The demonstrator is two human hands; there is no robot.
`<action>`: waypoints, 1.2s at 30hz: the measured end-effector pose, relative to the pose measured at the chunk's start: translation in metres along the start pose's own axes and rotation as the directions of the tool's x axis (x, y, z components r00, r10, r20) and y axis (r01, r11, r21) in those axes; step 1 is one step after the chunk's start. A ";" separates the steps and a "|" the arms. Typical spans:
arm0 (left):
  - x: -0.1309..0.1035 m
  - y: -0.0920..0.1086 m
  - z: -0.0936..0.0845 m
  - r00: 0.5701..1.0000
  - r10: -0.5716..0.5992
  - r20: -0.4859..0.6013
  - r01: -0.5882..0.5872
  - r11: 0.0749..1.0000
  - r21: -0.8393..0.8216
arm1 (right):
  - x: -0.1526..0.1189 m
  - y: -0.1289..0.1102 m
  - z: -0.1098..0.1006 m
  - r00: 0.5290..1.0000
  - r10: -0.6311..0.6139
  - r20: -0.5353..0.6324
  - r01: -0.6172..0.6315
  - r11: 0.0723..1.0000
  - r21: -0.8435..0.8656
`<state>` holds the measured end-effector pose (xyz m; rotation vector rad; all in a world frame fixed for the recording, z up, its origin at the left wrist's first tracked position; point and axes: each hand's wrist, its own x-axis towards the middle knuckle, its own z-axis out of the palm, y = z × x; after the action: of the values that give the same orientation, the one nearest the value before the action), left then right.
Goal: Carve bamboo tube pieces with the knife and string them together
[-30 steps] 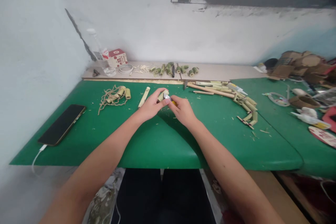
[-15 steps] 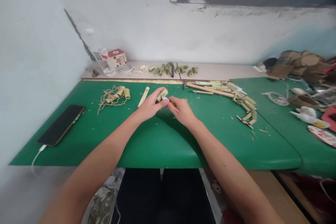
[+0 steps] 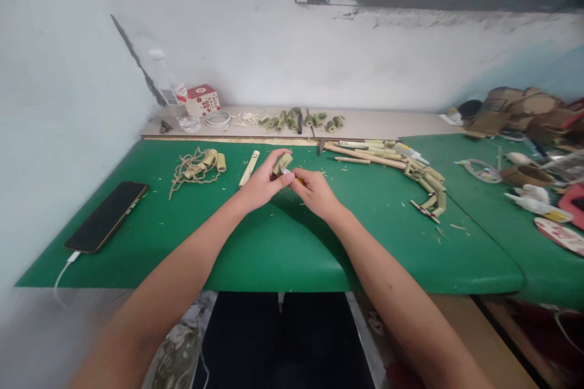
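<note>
Above the middle of the green table mat (image 3: pixel 283 255), my left hand (image 3: pixel 262 183) is closed around a short bamboo piece (image 3: pixel 283 163). My right hand (image 3: pixel 316 193) grips a utility knife (image 3: pixel 298 180) with a yellow handle, mostly hidden by the fingers. Its blade lies against the bamboo piece, and my left thumb is close beside it. Left of my left hand lies a flat bamboo strip (image 3: pixel 249 169) with a small face drawn on it. Pale shavings are scattered on the mat around both hands.
Further left are bamboo tubes tied with twine (image 3: pixel 201 165) and a charging phone (image 3: pixel 107 217). Cut bamboo pieces (image 3: pixel 292 120) line the back ledge near a bottle (image 3: pixel 185 115) and a box (image 3: pixel 204 100). A hammer (image 3: pixel 365 155) and jointed bamboo segments (image 3: pixel 431 185) lie right.
The bamboo piece has tilted slightly in my left hand, and the knife blade has shifted a little against it. Both arms stay almost where they were.
</note>
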<state>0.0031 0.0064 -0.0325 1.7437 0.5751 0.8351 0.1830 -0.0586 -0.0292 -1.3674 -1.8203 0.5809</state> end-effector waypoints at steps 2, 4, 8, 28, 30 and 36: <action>-0.001 0.000 -0.001 1.000 0.002 0.003 -0.002 1.000 0.025 | 0.000 0.000 -0.001 1.000 0.001 0.013 -0.001 1.000 0.002; 0.000 -0.002 -0.002 1.000 -0.001 0.004 0.001 0.999 0.040 | -0.001 0.000 -0.001 1.000 0.003 0.010 -0.003 1.000 -0.009; 0.002 -0.005 -0.003 1.000 -0.028 0.009 0.028 0.999 0.047 | -0.001 0.001 -0.002 1.000 0.017 -0.010 -0.017 0.999 -0.052; 0.000 -0.006 0.000 1.000 0.021 0.019 -0.021 1.000 0.001 | 0.000 0.003 0.000 1.000 -0.017 0.018 0.016 1.000 0.015; 0.000 -0.008 -0.001 1.000 0.011 0.022 -0.011 1.000 -0.010 | 0.000 0.004 0.000 1.000 -0.016 0.014 0.016 1.000 0.011; 0.003 -0.014 -0.004 0.999 -0.029 0.040 0.030 0.999 -0.020 | -0.001 0.004 -0.002 1.000 -0.019 0.001 0.019 0.999 -0.027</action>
<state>0.0022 0.0153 -0.0441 1.7254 0.5633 0.7819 0.1867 -0.0584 -0.0309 -1.3660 -1.8458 0.5490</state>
